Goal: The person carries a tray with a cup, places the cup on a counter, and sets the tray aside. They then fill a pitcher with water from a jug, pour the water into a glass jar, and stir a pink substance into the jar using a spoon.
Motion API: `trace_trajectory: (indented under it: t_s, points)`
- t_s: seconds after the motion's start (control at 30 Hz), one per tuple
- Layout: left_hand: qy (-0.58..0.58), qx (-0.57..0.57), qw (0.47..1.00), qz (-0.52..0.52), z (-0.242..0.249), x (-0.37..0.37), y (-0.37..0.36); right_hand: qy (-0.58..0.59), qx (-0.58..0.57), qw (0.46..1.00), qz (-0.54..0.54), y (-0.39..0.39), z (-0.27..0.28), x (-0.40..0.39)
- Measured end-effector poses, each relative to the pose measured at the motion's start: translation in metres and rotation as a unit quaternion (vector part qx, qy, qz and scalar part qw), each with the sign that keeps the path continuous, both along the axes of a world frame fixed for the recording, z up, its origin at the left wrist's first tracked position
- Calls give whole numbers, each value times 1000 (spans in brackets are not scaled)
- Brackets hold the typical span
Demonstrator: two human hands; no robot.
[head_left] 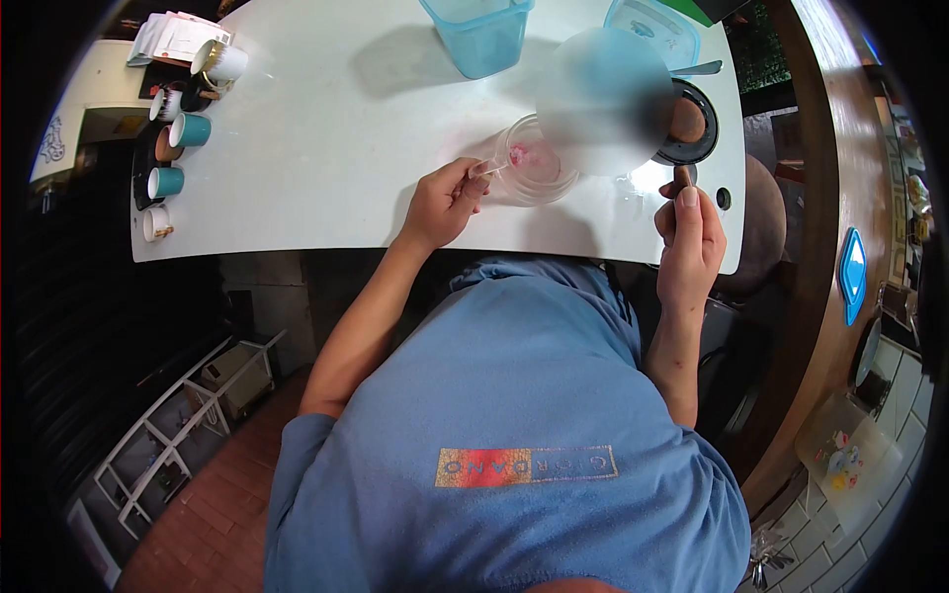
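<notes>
My left hand (443, 206) is closed around the handle of a clear glass mug (542, 188), which is on the white table near its front edge. Pink residue (518, 154) shows inside the mug. At the table's right front, my right hand (692, 232) pinches a small brown handle-like piece (683, 178) between thumb and fingers; I cannot tell what it belongs to. Just beyond those fingers lies a round black dish (704, 146) with a rounded brown knob (688, 121) over it. A blurred disc covers the area between mug and dish.
A light-blue plastic container (482, 42) stands at the back of the white table (306, 148). Behind the dish are a blue lid (672, 35) and a spoon handle (700, 68). Several cups, among them a teal cup (190, 129), line the left edge. A wooden ledge (840, 198) borders the right.
</notes>
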State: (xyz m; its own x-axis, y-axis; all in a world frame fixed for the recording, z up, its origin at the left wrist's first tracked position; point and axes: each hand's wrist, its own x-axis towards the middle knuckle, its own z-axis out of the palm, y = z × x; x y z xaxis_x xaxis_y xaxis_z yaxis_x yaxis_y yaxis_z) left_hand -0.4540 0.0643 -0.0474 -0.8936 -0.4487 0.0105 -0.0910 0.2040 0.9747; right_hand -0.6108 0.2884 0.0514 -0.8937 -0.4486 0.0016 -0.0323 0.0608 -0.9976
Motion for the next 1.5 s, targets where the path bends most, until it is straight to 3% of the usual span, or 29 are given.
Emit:
trace_trajectory:
  t_s: [1.5]
  points:
    - [-8,-9,1000,20,-6,0,1,59,2,998,-8,-16,9,6]
